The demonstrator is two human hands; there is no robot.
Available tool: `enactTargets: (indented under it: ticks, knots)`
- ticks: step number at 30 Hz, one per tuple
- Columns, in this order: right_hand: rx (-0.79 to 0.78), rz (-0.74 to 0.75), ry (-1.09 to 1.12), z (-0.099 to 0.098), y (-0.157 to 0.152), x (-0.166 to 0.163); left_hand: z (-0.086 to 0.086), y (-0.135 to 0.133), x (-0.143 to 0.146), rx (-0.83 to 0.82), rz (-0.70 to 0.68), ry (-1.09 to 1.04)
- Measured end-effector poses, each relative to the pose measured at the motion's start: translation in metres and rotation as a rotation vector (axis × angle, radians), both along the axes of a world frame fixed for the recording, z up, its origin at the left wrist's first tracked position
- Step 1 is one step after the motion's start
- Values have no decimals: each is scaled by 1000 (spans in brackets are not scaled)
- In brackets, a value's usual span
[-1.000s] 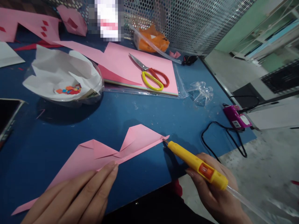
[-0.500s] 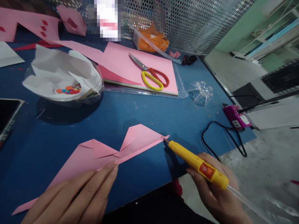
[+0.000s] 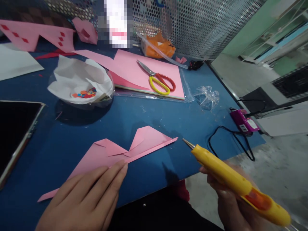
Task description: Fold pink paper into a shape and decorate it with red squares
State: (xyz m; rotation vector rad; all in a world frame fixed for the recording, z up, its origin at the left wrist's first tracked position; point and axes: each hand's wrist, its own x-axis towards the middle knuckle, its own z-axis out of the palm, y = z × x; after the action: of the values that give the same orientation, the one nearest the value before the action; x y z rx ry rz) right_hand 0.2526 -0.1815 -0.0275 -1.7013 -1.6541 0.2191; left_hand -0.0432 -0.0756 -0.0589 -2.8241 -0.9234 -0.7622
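A folded pink paper (image 3: 115,154) lies on the blue table (image 3: 154,118) in front of me. My left hand (image 3: 86,199) rests flat on its near end, fingers stretched out and together. My right hand (image 3: 231,205) is closed around a yellow pen-shaped glue gun (image 3: 235,183) with an orange switch. Its metal tip points left and hovers a short way off the paper's right corner, not touching it.
A clear bowl (image 3: 81,86) lined with white paper holds small coloured bits. Red and yellow scissors (image 3: 158,80) lie on a pink sheet stack (image 3: 134,70). A dark tablet (image 3: 14,125) sits at left. A purple adapter (image 3: 243,120) with a black cord sits near the right edge.
My right hand has lifted the glue gun up and to the right, away from the paper's corner. The view has shifted slightly; my left hand stays on the paper.
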Motion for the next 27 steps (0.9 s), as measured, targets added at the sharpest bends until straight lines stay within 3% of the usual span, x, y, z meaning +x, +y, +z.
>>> enactTargets:
  ticks: [6,12,16,19,22,27]
  knots:
    - [-91,200,58,8,17,-23,10,4,-1,19,-14,39]
    - [-106,405,59,4,34,-53,16,-7,-37,16,159,100]
    - [-157,454,77,4,42,-68,14,-14,-62,22,287,70]
    - [-203,460,60,5,48,-82,9,-17,-73,14,270,60]
    - [-186,458,19,4,54,-97,4,-20,-76,18,223,41]
    - [-244,518,-70,0,59,-114,-1,-26,-70,20,291,-133]
